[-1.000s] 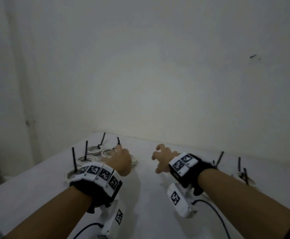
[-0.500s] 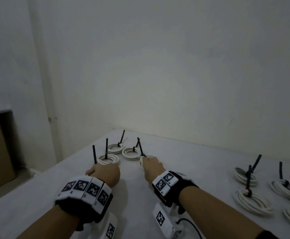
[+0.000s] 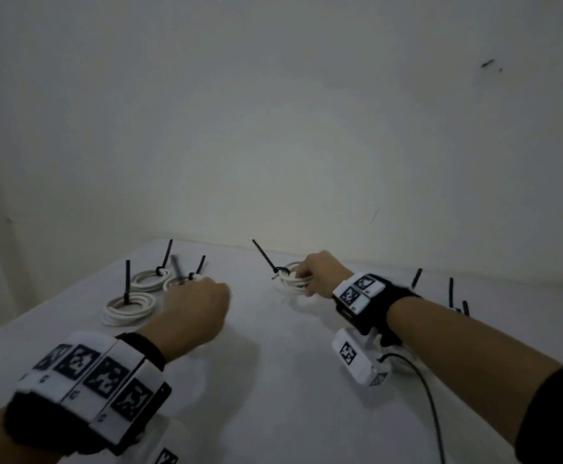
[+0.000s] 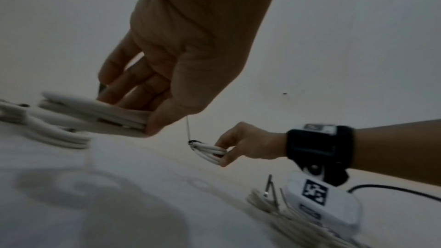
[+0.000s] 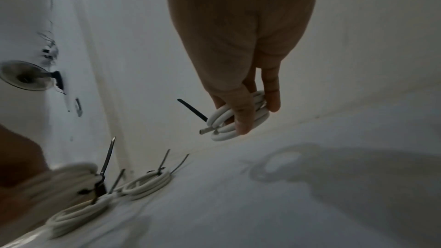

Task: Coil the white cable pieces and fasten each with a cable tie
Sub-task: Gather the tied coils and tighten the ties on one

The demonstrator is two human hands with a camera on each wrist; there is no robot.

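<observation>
My left hand [image 3: 196, 306] pinches a tied white cable coil [image 4: 95, 112] between thumb and fingers, just above the table; in the head view the hand hides most of that coil. My right hand [image 3: 306, 279] grips another white coil [image 3: 291, 279], held clear of the table, and its black cable tie [image 3: 263, 257] sticks up to the left. The right wrist view shows thumb and fingers curled round this coil [image 5: 238, 120]. Three more tied coils lie at the far left: one nearest [image 3: 129, 304] and two behind it [image 3: 147, 279], [image 3: 179, 281].
The white table [image 3: 273, 380] meets a plain wall at its far edge. Black tie ends [image 3: 450, 293] of further coils poke up behind my right forearm. A black cable [image 3: 430, 396] trails from the right wrist camera. On the wall at the left is a suction hook [image 5: 26, 76].
Each hand has picked up a tied coil from the left group. The right hand has carried its coil up and to the right; the left has drawn back slightly.
</observation>
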